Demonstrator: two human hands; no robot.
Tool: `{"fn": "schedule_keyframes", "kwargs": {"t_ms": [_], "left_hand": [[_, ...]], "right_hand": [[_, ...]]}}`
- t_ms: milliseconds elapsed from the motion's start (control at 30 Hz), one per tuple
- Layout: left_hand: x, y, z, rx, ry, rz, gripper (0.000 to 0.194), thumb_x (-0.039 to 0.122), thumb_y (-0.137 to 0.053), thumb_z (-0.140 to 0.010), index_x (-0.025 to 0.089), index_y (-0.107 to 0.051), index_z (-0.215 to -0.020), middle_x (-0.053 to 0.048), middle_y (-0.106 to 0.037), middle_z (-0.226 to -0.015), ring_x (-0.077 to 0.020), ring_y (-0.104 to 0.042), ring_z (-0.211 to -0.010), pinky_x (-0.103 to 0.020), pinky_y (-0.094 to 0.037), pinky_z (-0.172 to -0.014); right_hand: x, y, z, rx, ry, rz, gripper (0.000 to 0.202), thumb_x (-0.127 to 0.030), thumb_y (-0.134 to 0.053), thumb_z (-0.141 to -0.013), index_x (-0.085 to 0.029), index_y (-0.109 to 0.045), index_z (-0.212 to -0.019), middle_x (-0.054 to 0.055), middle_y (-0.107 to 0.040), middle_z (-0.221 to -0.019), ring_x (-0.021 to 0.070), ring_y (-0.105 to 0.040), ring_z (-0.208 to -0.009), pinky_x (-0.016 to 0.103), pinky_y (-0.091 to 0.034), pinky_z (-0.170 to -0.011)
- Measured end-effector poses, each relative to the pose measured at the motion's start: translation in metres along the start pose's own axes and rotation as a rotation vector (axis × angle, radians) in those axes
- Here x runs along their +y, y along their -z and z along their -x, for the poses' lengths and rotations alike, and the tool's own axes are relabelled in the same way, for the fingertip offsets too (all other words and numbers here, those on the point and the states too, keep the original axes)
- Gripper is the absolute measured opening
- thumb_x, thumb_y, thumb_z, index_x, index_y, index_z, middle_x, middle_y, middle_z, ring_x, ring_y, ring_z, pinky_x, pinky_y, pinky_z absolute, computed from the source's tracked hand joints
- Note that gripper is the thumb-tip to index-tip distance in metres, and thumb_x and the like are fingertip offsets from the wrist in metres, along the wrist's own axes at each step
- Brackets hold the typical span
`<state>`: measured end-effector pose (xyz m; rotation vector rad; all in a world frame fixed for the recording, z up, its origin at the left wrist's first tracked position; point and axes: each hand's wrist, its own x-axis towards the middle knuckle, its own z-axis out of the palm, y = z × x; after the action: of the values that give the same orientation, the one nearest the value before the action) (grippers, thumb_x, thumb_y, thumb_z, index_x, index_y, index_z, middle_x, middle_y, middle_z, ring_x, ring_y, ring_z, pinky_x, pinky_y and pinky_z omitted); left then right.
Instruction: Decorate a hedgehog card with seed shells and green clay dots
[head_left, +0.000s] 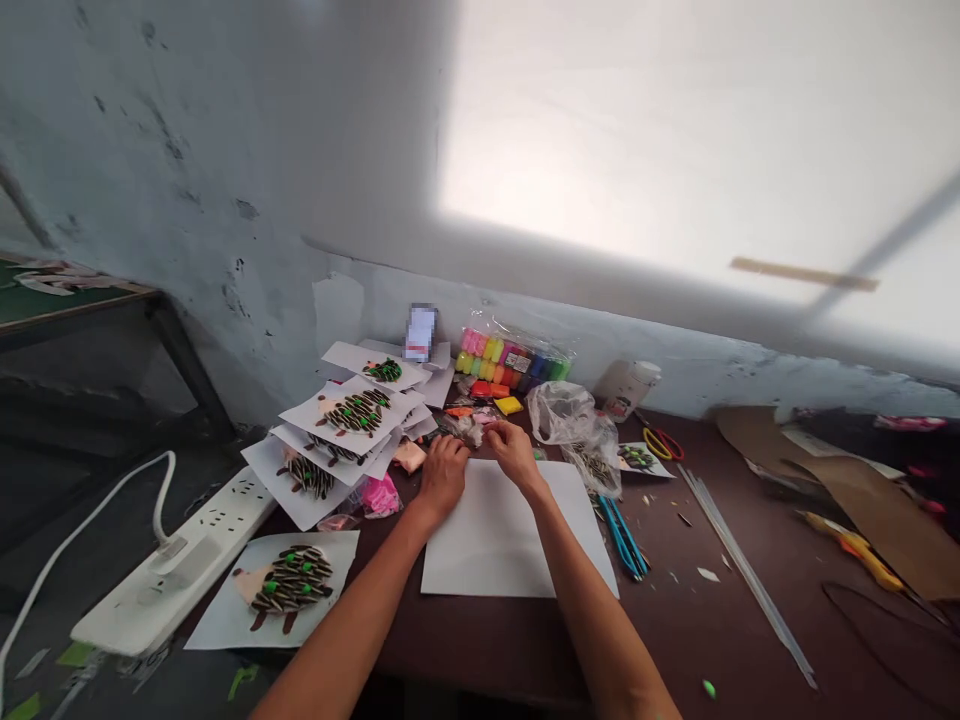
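A blank white sheet [517, 540] lies on the dark brown table under my forearms. My left hand [445, 472] rests at its upper left corner, fingers bent forward beside small clay packets. My right hand [511, 452] is over the sheet's top edge, fingers pinched together near a crumpled clear wrapper [471, 430]; whatever sits between the fingertips is too small to name. A peach clay lump [409, 456] lies left of my left hand. Sheets with seed hedgehogs [352, 410] are piled at the left, and another hedgehog picture [292, 580] lies in front of them.
Colored clay packs [514, 360] and a phone [421, 332] stand by the wall. Right of the sheet are a plastic bag with seeds [596, 460], blue-handled tool [622, 538], scissors [663, 444], glue sticks [742, 570] and glue gun [855, 550]. A power strip [180, 560] is left.
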<state>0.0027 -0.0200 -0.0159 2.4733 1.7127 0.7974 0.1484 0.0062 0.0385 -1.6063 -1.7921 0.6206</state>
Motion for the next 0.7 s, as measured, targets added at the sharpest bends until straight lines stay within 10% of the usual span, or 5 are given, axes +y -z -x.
{"fn": "schedule_keyframes", "kwargs": {"t_ms": [300,700], "left_hand": [[0.008,0.024,0.007,-0.12,-0.038,-0.041,0.037,0.009,-0.042,-0.093,0.016,-0.075,-0.106,-0.013,-0.071,-0.123,-0.0274,-0.06,-0.123,-0.044,-0.043,-0.109],[0.0,0.003,0.01,-0.228,0.001,-0.059,0.043,0.023,-0.038,-0.099,0.016,-0.06,-0.135,-0.015,-0.055,-0.146,-0.0278,-0.05,-0.135,-0.044,-0.039,-0.113]], "right_hand": [[0.006,-0.003,0.092,-0.239,0.183,0.535,0.035,-0.024,-0.05,-0.097,-0.018,-0.066,-0.128,0.013,-0.058,-0.144,0.0274,-0.053,-0.134,0.04,-0.041,-0.11],[-0.002,-0.011,0.105,-0.272,0.099,0.613,0.05,-0.034,-0.046,-0.101,-0.014,-0.047,-0.146,0.018,-0.038,-0.158,0.0305,-0.034,-0.148,0.046,-0.03,-0.118]]}}
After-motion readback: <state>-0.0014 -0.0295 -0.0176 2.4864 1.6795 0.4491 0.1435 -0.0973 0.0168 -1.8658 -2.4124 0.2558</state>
